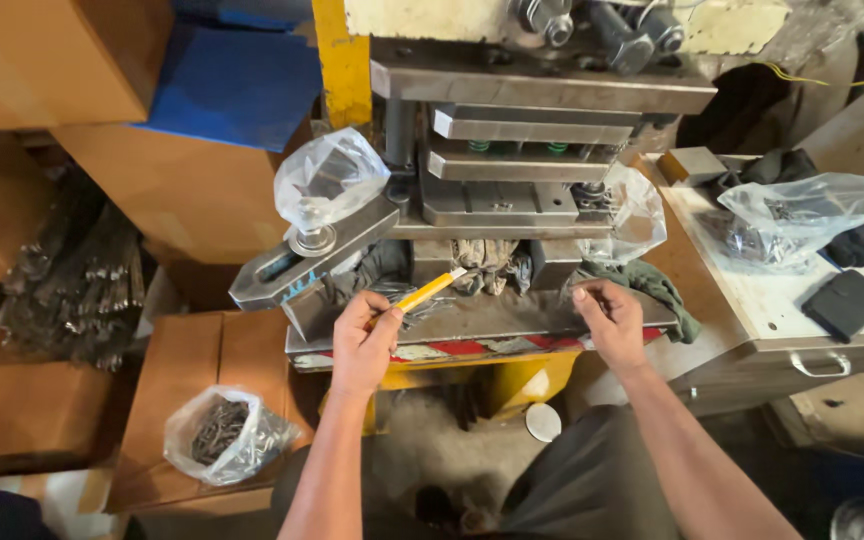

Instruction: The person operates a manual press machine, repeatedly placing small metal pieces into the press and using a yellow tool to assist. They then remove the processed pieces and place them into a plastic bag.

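We keep the yellow stick (426, 291) low and level in our left hand (362, 340), pinched at its rear end between thumb and fingers, so its pale tip can work among the small metal parts (407, 300) on the press (512, 190) bed without our fingers going under the die. Our right hand (607, 320) rests on the bed's front edge, right of the stick, fingertips curled; we cannot tell whether it pinches anything. The stick is slim, straight, bright yellow, angled up toward the die.
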